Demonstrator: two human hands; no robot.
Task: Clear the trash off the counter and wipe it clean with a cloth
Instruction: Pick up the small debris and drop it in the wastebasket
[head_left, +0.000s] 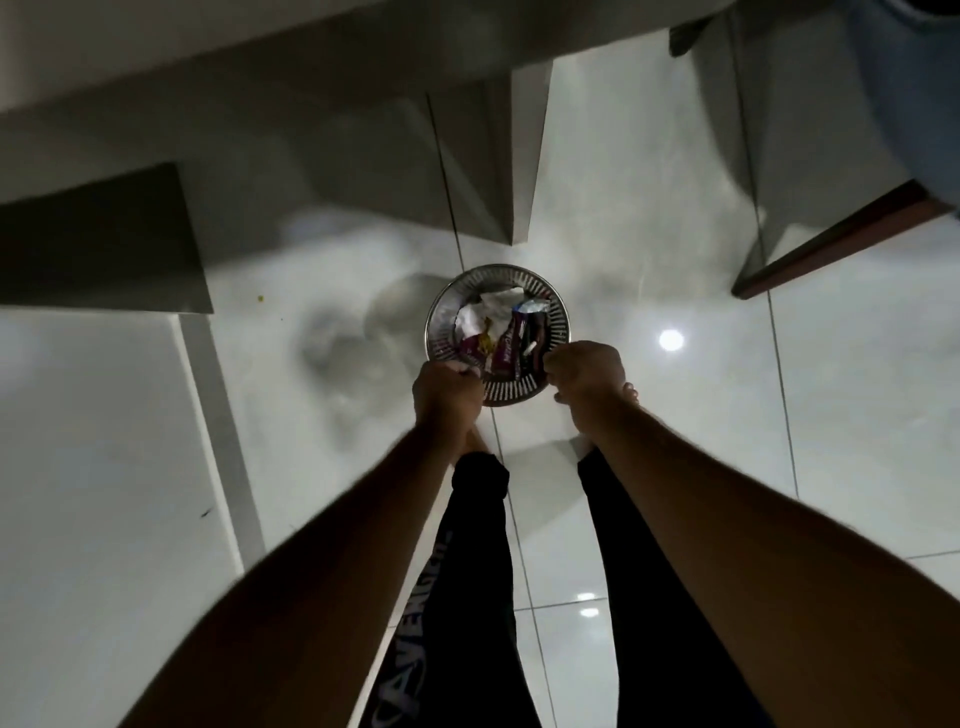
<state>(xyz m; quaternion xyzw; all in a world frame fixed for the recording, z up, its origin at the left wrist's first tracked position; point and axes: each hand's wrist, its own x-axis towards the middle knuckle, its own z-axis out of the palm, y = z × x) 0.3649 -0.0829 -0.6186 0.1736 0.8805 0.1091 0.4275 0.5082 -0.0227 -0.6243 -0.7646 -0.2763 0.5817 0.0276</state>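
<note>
A round metal trash bin (449, 304) with a slotted wall stands on the white tiled floor below me. Inside lie crumpled white paper (488, 314) and purple snack wrappers (506, 345). My left hand (445, 395) is closed on the bin's near left rim. My right hand (584, 371) is closed on its near right rim. Both arms reach straight down from the bottom of the frame. The counter's white top (98, 415) fills the left side.
My legs in black trousers and bare feet stand just behind the bin. Grey cabinet fronts (311, 171) rise at the back. A dark wooden furniture edge (831, 244) is at the right. Small crumbs (260, 299) lie on the floor at the left.
</note>
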